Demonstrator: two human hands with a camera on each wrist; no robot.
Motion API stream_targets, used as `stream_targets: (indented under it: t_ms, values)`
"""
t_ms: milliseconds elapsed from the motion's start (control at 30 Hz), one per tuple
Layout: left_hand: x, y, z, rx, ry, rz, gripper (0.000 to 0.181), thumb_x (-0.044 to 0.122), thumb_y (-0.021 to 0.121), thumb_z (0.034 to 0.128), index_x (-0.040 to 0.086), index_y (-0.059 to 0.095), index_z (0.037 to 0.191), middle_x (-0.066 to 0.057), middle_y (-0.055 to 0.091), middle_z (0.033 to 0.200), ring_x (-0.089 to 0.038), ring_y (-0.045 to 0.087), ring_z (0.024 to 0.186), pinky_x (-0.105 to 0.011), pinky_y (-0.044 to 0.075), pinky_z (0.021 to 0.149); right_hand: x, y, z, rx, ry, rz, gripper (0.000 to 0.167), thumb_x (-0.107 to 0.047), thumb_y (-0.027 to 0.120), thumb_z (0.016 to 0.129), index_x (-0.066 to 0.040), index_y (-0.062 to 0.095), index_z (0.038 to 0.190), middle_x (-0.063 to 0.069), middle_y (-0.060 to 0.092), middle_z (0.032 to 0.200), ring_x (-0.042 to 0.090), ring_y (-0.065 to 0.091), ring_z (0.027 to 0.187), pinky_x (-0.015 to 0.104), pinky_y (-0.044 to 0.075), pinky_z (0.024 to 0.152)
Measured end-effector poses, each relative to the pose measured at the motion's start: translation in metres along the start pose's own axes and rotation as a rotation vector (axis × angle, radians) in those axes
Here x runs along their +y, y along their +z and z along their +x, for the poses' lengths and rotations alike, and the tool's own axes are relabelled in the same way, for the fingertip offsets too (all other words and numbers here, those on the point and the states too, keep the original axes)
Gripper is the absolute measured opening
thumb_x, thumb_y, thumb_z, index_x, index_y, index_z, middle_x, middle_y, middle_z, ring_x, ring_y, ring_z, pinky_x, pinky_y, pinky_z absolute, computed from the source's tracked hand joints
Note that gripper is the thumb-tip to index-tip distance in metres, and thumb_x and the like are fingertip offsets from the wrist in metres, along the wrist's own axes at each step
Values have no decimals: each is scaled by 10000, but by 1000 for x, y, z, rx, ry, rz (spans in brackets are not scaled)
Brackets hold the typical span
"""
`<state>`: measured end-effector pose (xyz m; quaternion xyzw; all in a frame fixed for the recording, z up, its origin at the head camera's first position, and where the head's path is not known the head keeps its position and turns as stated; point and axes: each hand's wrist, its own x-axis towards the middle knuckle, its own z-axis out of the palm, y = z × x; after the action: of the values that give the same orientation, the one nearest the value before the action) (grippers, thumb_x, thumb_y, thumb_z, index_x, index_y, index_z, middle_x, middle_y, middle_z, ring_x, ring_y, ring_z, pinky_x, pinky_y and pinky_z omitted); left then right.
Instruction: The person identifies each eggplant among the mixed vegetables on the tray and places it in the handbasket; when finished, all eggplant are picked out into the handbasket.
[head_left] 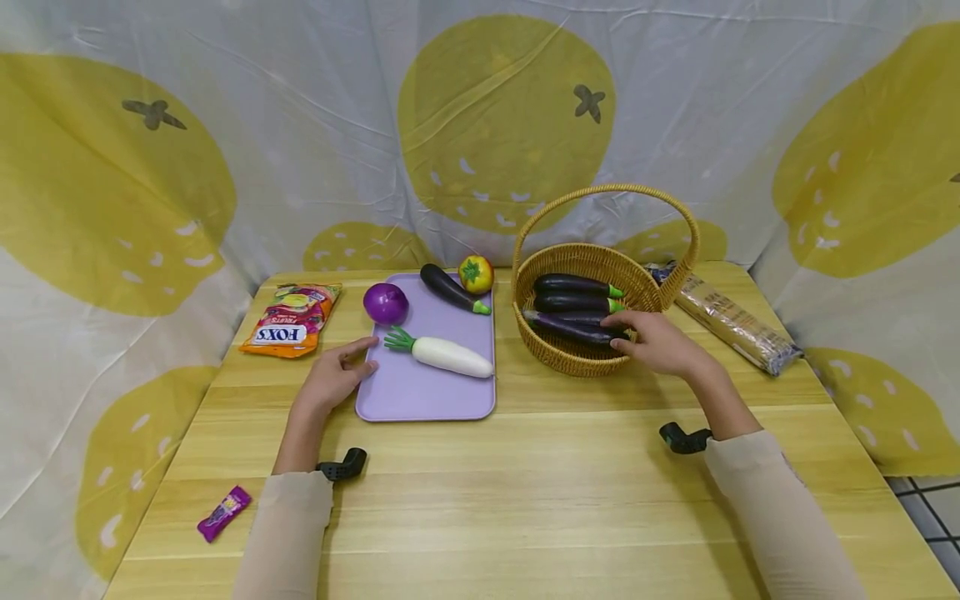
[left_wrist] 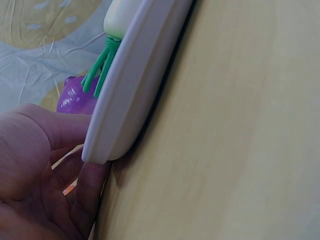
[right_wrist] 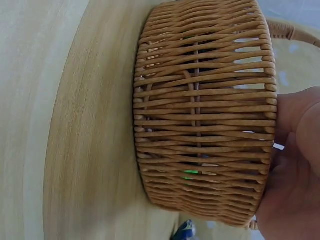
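Observation:
In the head view my right hand [head_left: 654, 340] reaches over the near right rim of a wicker basket [head_left: 567, 364]. Its fingers and thumb grip the right end of the nearest eggplant [head_left: 573, 328], whose tip they cover. Several dark eggplants lie side by side in the basket; two show green stems. At the left edge of a lilac tray [head_left: 427, 404], my left hand [head_left: 330, 379] holds the rim between thumb and fingers. On this tray lie a white radish [head_left: 453, 357] with green leaf stalks, a purple onion [head_left: 386, 304], another eggplant [head_left: 447, 287] and a red-yellow fruit [head_left: 476, 274].
A FOX'S candy bag [head_left: 292, 321] lies left of the tray. Nearer the front left is a small purple packet [head_left: 224, 513]. A long clear-wrapped package [head_left: 735, 321] lies right of the basket, whose tall handle [head_left: 611, 188] arches upward. A patterned curtain hangs behind the table.

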<state>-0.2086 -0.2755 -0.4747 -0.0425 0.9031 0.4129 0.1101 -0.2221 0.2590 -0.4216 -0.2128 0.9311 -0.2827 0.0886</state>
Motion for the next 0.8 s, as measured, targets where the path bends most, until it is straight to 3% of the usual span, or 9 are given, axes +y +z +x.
stream_targets:
  t_ms: [233, 433, 633, 800]
  values:
    - [0, 0, -1, -2, 2, 1, 520, 313, 641, 1020, 289, 521, 1526, -138, 518, 1505, -255, 470, 883, -313, 410, 721, 0, 2, 1, -8, 24, 24, 397, -154, 602, 1041, 1, 584, 1406, 210, 634, 1380, 423, 556, 1305, 599, 469, 1025]
    - [0, 0, -1, -1, 7, 7, 523, 326, 637, 1022, 293, 515, 1529, -142, 501, 1535, -264, 477, 928, -315, 401, 721, -1, 4, -1, 54, 32, 69, 408, -232, 600, 1052, -33, 591, 1409, 185, 645, 1357, 383, 571, 1277, 605, 444, 1045]
    - [-1, -1, 1, 7, 16, -4, 526, 318, 653, 1010, 278, 530, 1520, -157, 554, 1412, -219, 473, 752, -282, 403, 624, -7, 7, 1, 134, 29, 142, 425, -286, 597, 1056, -27, 598, 1393, 181, 671, 1289, 338, 626, 1174, 551, 499, 998]
    - [-1, -1, 1, 8, 16, -9, 526, 315, 659, 1007, 275, 536, 1516, -154, 555, 1407, -206, 471, 741, -275, 401, 615, -18, 13, 2, 154, 26, 202, 445, -317, 601, 1053, -54, 588, 1411, 173, 657, 1348, 315, 652, 1178, 514, 529, 984]
